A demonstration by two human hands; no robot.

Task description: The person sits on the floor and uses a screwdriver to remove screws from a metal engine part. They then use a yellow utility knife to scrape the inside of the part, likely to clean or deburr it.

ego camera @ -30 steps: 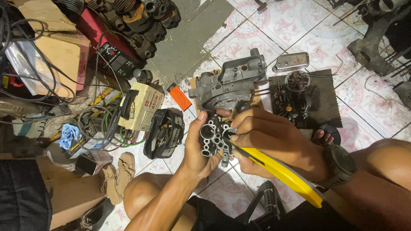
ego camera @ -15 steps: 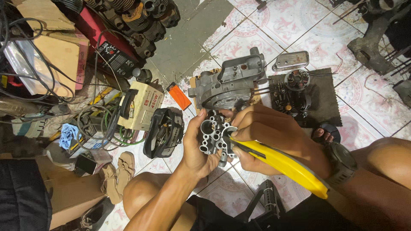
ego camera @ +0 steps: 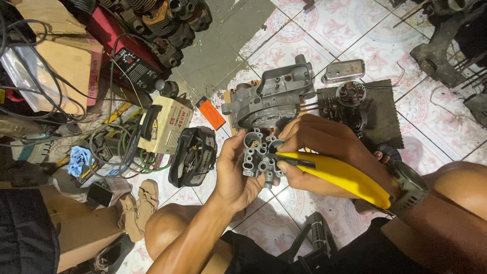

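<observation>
Left hand: your left hand (ego camera: pixel 234 172) cups the small grey metal casting (ego camera: pixel 258 157) from its 9 o'clock side, thumb and fingers pinched on its body, open bores facing up toward you.
Right hand: your right hand (ego camera: pixel 324 152) closes around the yellow-handled pliers (ego camera: pixel 335 172), fingers pressed together over the grips, a dark wristwatch (ego camera: pixel 408 187) on the wrist.
Tool contact: the dark nose of the pliers meets the casting at its 3 o'clock edge; you cannot tell from this view what the nose grips.
Casting position: held off the tiled floor (ego camera: pixel 324 25), near the middle of the view, between your knees, just below the larger grey engine housing (ego camera: pixel 274 96) at 12 o'clock.
Surroundings: an orange lighter (ego camera: pixel 210 113) and a black pouch (ego camera: pixel 194 155) lie at 9 to 10 o'clock of the casting; a dark cloth (ego camera: pixel 380 111) with small parts at 2 o'clock.
Risk, slip: the nose may skid off and strike your left thumb, since the thumb sits just beside it.
Risk, loss: a freed small part may drop among the floor clutter.
Risk, damage: too hard a squeeze or twist may mar a soft bore edge.
</observation>
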